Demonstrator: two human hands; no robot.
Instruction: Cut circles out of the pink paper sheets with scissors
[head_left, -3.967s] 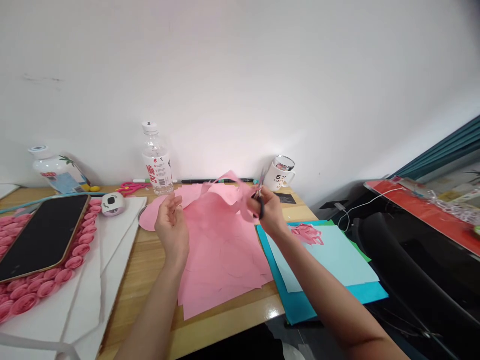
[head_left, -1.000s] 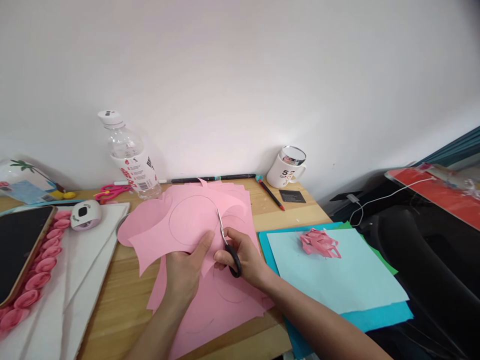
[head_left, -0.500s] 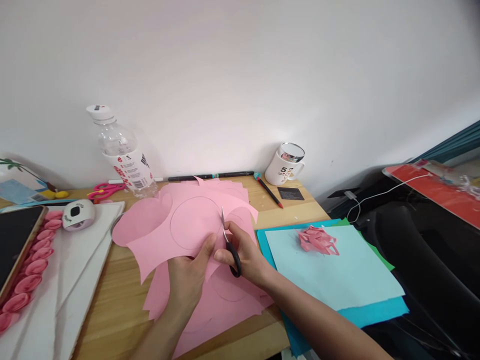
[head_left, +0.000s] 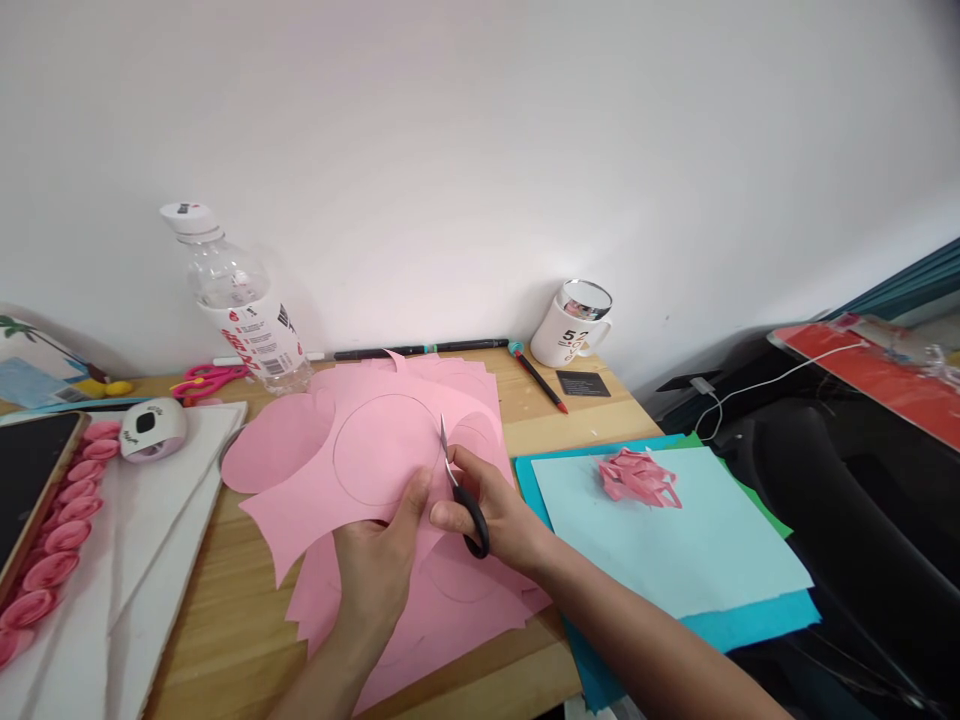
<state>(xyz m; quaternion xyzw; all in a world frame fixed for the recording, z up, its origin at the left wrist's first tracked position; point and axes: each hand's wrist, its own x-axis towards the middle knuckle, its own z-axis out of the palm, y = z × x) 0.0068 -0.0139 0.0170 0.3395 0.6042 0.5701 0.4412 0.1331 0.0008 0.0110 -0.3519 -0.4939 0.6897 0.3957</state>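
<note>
My left hand (head_left: 382, 560) pinches the lower edge of a piece of pink paper (head_left: 300, 510), thumb on top and fingers underneath. A drawn circle (head_left: 386, 450) shows on that piece, and its outer edge has curved cutouts. In my right hand (head_left: 491, 505) is a pair of scissors (head_left: 466, 510) with black handles, its blades pointing away from me at the circle's right side. Beneath lie more pink sheets (head_left: 405, 660), some with drawn circles. Left of the held piece rests a cut pink paper disc (head_left: 277, 445).
A clear bottle (head_left: 251, 310), a white mug (head_left: 571, 325) and pens (head_left: 420, 350) stand or lie along the wall. Pink scissors (head_left: 210, 382), a white tape dispenser (head_left: 152, 430) and rolled pink paper flowers (head_left: 64, 535) are left. Right, a crumpled pink paper bunch (head_left: 637, 480) tops light blue sheets (head_left: 675, 560).
The held paper has turned slightly, its left end swinging down and left. The scissors remain at the circle's right edge, and the view has shifted a little.
</note>
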